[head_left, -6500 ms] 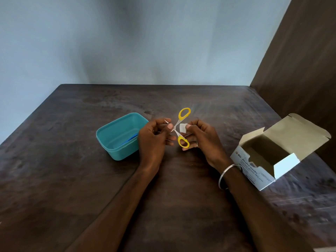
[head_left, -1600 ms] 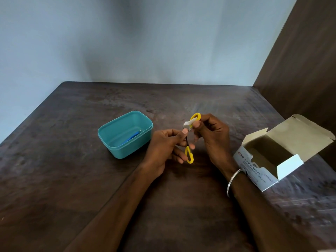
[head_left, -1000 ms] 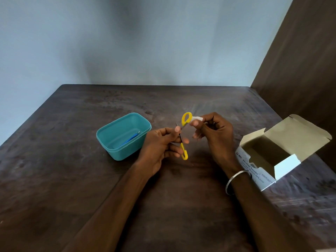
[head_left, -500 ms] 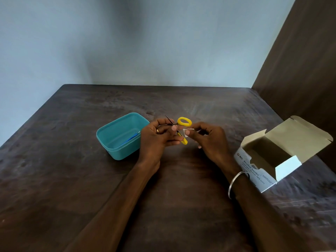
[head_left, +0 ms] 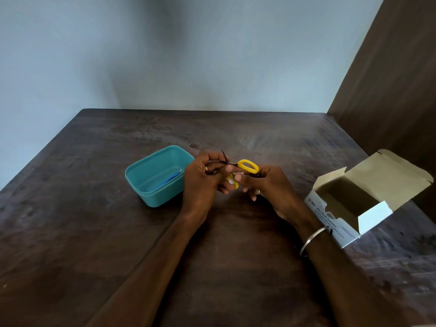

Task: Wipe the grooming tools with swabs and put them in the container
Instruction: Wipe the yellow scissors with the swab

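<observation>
Left hand: your left hand (head_left: 200,182) grips the small scissors (head_left: 238,169) near the pivot, fingers curled round the blades, above the tabletop (head_left: 94,232).
Right hand: your right hand (head_left: 262,187) pinches a white swab (head_left: 232,182) against the lower yellow handle loop.
Scissors: dark thin blades splayed apart, tips pointing up and away; two yellow loops, the upper one plainly seen, the lower mostly hidden by fingers.
Container: teal tub (head_left: 157,175) just left of your left hand, a blue tool (head_left: 171,179) lying inside.
Writing: open box (head_left: 349,208) at right reads "BD Alcohol Swabs"; the smaller print is too fine to read.
Change: a second ago your right hand wiped the upper loop; now the swab sits on the lower one and the scissors have tilted flatter.
</observation>
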